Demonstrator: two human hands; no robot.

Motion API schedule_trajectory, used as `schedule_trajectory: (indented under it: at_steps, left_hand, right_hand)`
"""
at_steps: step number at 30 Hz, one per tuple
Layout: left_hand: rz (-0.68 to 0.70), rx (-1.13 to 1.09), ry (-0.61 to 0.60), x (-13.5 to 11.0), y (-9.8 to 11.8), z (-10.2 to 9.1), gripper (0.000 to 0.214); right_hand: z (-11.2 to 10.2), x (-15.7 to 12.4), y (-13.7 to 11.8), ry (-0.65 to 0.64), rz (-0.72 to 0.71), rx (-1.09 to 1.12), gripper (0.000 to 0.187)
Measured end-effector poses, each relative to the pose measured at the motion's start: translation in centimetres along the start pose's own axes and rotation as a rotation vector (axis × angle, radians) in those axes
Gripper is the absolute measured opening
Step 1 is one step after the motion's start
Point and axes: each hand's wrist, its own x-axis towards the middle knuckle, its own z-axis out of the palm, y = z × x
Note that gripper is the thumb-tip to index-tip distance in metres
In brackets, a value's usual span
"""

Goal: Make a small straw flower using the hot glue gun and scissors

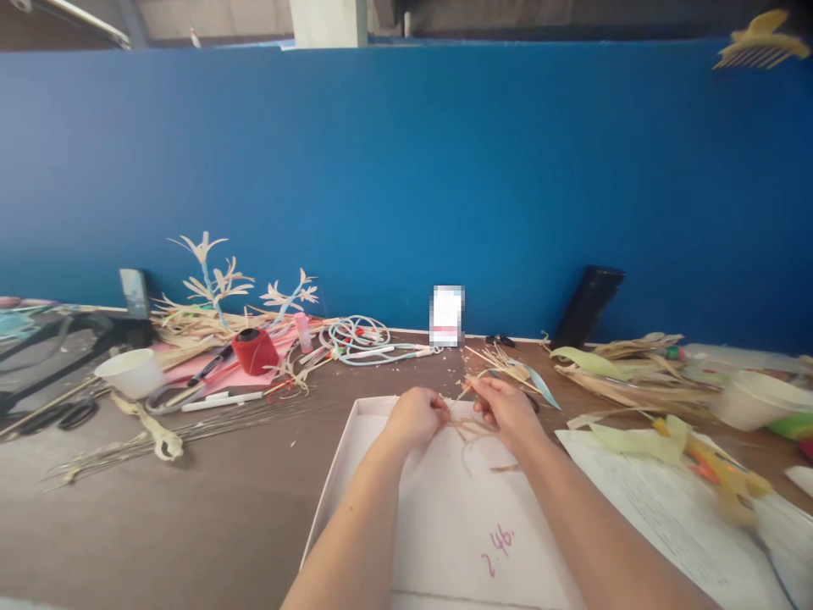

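My left hand (416, 417) and my right hand (506, 408) are close together over the far end of a shallow white box (445, 517). Fingertips of both hands are pinched on a thin pale strip (460, 395), which looks like dried plant fibre and spans the gap between them. Below the hands, several narrow tan strips (473, 434) hang or lie over the box; which ones join the held strip, I cannot tell. Pink handwriting marks the box floor.
Left stand flower stems (222, 288), a red thread spool (255, 351), a white bowl (130, 373) and wires (209, 428). A phone (447, 315) leans against the blue partition (406, 169). Right are dried husks (622, 385), a yellow glue gun (724, 474) on paper and a cup (759, 398).
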Motion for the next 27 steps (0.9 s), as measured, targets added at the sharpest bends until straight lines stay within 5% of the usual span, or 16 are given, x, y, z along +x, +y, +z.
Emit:
schedule_trajectory:
  at_steps: [5,10,16,27]
  left_hand:
    - [0.046,0.236,0.14,-0.5,0.8,-0.8,0.014]
    - [0.178,0.099,0.237,-0.8,1.9,-0.7,0.014]
    - [0.068,-0.234,0.055,-0.7,2.2,0.3,0.016]
    - [0.009,-0.297,0.052,-0.4,1.9,0.2,0.018]
  right_hand:
    - [-0.3,-0.3,0.1,0.023,0.004,0.037,0.026]
    - [-0.1,-0.6,-0.1,-0.014,-0.028,0.096,0.025]
    - [0.5,-1.3,-0.8,-0.093,-0.009,0.147,0.028]
    - [0.9,-1.7,-0.8,-0.149,0.061,0.203,0.03]
